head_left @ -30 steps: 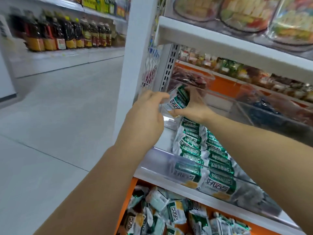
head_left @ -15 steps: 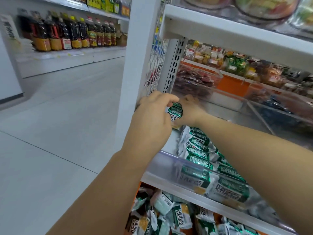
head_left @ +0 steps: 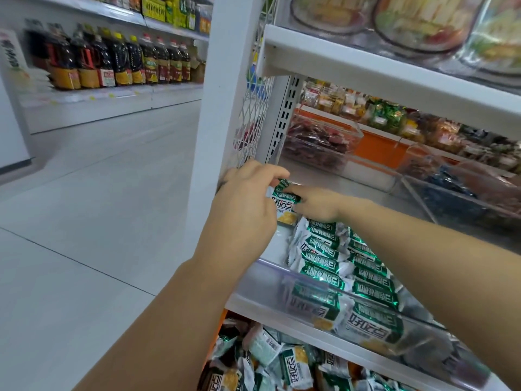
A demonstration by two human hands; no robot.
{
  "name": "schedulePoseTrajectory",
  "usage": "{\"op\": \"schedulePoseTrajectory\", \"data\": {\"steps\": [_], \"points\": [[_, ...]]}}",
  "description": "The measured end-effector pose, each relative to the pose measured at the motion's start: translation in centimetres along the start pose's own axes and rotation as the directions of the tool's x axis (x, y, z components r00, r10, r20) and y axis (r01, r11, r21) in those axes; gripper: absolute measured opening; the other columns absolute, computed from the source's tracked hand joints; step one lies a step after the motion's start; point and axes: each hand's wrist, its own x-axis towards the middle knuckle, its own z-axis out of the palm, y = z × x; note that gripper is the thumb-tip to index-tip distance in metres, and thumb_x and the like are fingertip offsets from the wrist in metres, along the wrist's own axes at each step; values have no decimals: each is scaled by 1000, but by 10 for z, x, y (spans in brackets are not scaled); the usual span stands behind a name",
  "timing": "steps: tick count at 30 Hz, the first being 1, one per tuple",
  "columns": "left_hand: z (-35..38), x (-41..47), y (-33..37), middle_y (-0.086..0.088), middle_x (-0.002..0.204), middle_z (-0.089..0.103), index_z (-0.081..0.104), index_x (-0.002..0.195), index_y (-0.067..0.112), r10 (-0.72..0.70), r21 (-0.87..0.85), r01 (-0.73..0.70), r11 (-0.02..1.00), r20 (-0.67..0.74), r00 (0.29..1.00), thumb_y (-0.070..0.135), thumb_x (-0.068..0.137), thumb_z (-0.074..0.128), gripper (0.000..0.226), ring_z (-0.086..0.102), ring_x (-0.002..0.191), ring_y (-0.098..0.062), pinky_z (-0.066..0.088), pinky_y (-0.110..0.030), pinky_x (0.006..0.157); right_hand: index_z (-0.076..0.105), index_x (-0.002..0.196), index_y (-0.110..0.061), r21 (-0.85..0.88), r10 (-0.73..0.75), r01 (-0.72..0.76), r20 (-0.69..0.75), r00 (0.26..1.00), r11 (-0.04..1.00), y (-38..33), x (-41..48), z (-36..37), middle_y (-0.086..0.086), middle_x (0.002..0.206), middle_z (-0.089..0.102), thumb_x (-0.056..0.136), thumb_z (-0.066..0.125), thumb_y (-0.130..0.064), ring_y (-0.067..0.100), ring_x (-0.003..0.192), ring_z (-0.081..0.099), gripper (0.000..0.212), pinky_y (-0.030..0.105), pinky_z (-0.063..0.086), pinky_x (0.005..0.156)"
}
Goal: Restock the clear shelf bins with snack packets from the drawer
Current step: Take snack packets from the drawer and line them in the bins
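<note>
Left hand (head_left: 248, 206) and right hand (head_left: 320, 204) both pinch one packet (head_left: 283, 199), fingers curled on it. Packet at far end of clear bin (head_left: 265, 282), just behind packed rows (head_left: 332, 255). Drawer (head_left: 222, 323) below holds loose packets.

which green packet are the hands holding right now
The packet at the far end of the clear bin, held by the left hand and right hand. The other packets lie untouched in rows in the bin or piled in the drawer below.
</note>
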Motion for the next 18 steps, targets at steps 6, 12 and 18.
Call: {"op": "schedulePoseTrajectory", "data": {"steps": [6,12,18], "points": [[0,-1,2,4,112,57,62,119,19,7,14,-7,1000,9,1000,-7,80,47,50,47,109,-22,36,-27,92,45,136,-20,-5,-29,29,-308,951,1000,-9,-3,9,8,129,56,86,56,-11,26,99,55,52,30,41,77],[0,-1,1,4,116,56,61,121,21,18,31,-18,999,7,1000,-6,82,46,49,45,111,-21,38,-30,92,56,131,-29,-268,-143,96,-163,976,959,-6,-7,2,0,137,54,95,53,-15,27,123,49,39,42,42,99],[-3,-3,4,3,121,53,60,123,20,28,66,-29,997,23,999,-3,84,46,47,41,113,-19,39,-29,91,37,145,-34,-259,-76,51,-89,993,965,-14,-19,-6,8,149,36,98,46,-20,33,138,27,49,49,21,115]]}}
